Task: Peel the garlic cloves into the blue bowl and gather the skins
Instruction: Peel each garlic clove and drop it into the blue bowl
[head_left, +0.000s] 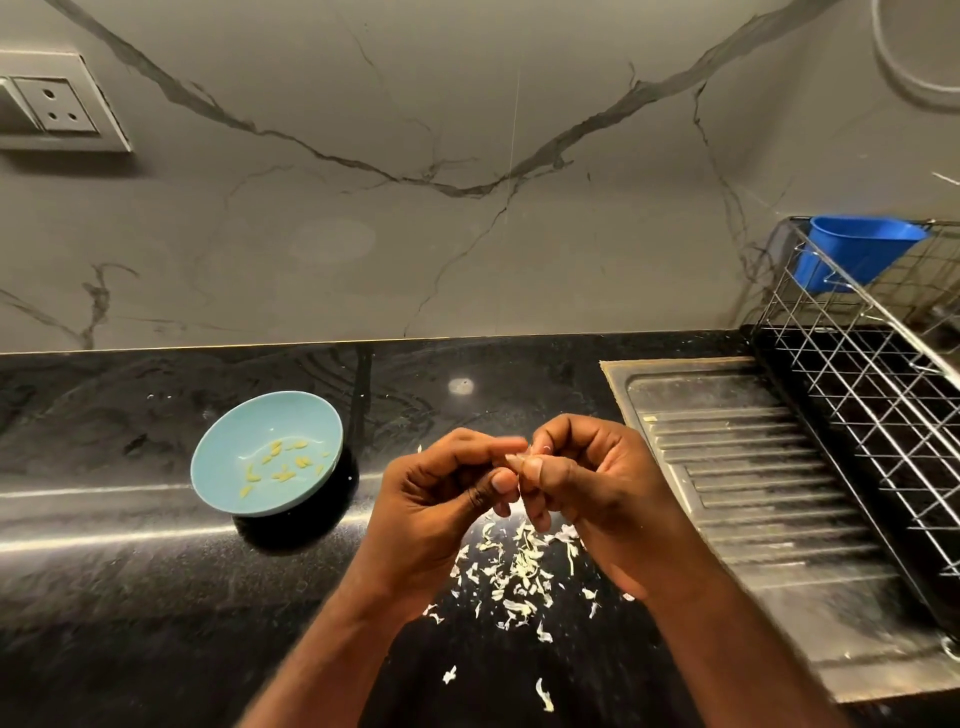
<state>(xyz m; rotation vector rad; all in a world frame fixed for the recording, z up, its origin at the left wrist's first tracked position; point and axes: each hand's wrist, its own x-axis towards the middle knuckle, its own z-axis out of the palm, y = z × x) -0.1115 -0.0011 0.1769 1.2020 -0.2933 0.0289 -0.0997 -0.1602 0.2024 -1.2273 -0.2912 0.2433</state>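
Left hand (441, 501) and right hand (589, 483) pinch garlic clove (516, 459) above skins (519, 574), between blue bowl (218, 441) and drainboard (753, 467).

One blue bowl (223, 470) counted. About fifteen peeled cloves (283, 462) counted inside it. Right of bowl: two hands seen, left hand (447, 493) and right hand (587, 478), one garlic clove (517, 458) pinched between. Skins (519, 577) scattered right of bowl: dozens, uncountable. Far right of bowl: one wire rack (883, 374), one blue tub (862, 249).

The garlic clove (515, 459) is largely hidden, and the wire rack (857, 374) is cut off at right
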